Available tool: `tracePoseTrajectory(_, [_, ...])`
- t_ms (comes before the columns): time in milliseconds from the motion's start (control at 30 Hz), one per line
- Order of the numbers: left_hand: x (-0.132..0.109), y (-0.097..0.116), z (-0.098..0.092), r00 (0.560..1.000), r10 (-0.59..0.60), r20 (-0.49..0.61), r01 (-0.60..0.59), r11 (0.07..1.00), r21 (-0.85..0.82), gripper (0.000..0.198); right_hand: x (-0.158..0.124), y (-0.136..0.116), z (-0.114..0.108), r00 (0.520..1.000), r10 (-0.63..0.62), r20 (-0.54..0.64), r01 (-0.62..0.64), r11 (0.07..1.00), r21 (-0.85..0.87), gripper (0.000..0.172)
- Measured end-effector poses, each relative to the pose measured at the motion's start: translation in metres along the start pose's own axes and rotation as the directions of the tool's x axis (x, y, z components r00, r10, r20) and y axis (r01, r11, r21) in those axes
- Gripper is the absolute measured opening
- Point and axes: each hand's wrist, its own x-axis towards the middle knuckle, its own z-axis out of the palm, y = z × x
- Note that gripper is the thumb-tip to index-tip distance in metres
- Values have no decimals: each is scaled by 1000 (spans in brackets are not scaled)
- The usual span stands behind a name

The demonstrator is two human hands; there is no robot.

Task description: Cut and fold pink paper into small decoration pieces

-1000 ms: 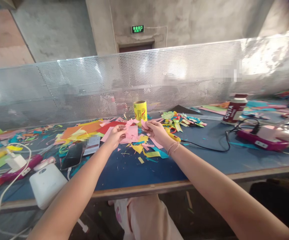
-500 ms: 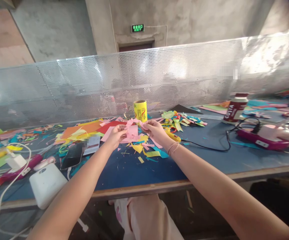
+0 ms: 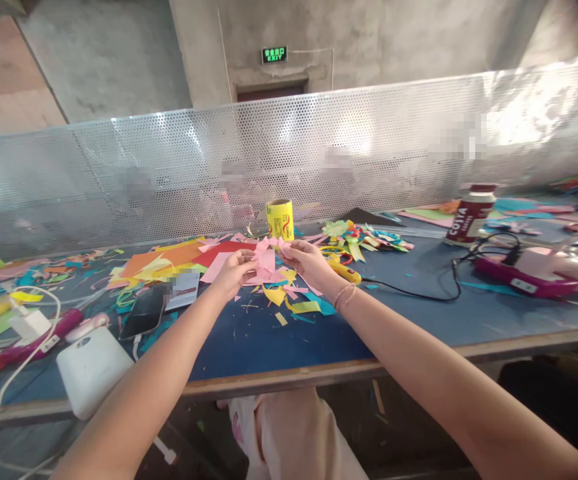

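Observation:
Pink cut paper [image 3: 265,260] hangs between my two hands above the blue table [image 3: 289,347]. My left hand [image 3: 236,272] pinches its left side, fingers closed. On the other side my right hand [image 3: 309,261] has its thumb and fingers closed on a pink paper piece; whether both pieces are joined is too small to tell. Just behind the hands stands a yellow tube [image 3: 280,219]. Yellow and pink scraps [image 3: 273,293] lie below them. A yellow-handled tool with a black cord [image 3: 346,270] rests beside my right hand.
Orange paper [image 3: 143,263], a phone [image 3: 143,310] and a white box-like device [image 3: 93,370] are at the left. Paper flowers [image 3: 356,237], a brown bottle [image 3: 471,215] and a magenta power strip [image 3: 523,283] are at the right. A perforated metal screen [image 3: 169,180] stands behind.
Both hands stay nearly in place, still holding the pink paper. The paper between them has turned slightly, and its folded edges look more spread.

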Motion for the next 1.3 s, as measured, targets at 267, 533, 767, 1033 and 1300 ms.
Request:
tracePoseTrajectory(267, [-1, 3, 2, 1000, -14, 10, 14, 1000, 15, 31, -1, -2, 0, 1000, -6, -18, 5, 999, -33, 24])
tracePoseTrajectory(533, [-3, 5, 4, 1000, -15, 11, 15, 999, 41, 30, -2, -7, 0, 999, 7, -42, -12, 994, -108, 25])
tracePoseTrajectory(767, [-2, 3, 2, 1000, -9, 28, 8, 999, 39, 32, -1, -8, 0, 998, 9, -60, -17, 992, -127, 25])
tracePoseTrajectory(1033, [-7, 8, 6, 997, 10, 77, -13, 999, 41, 33, -3, -14, 2, 1000, 11, -23, -13, 996, -92, 25])
tracePoseTrajectory(1300, [-10, 11, 9, 995, 5, 96, -10, 999, 49, 33, -3, -13, 1, 1000, -7, -7, 7, 999, -50, 23])
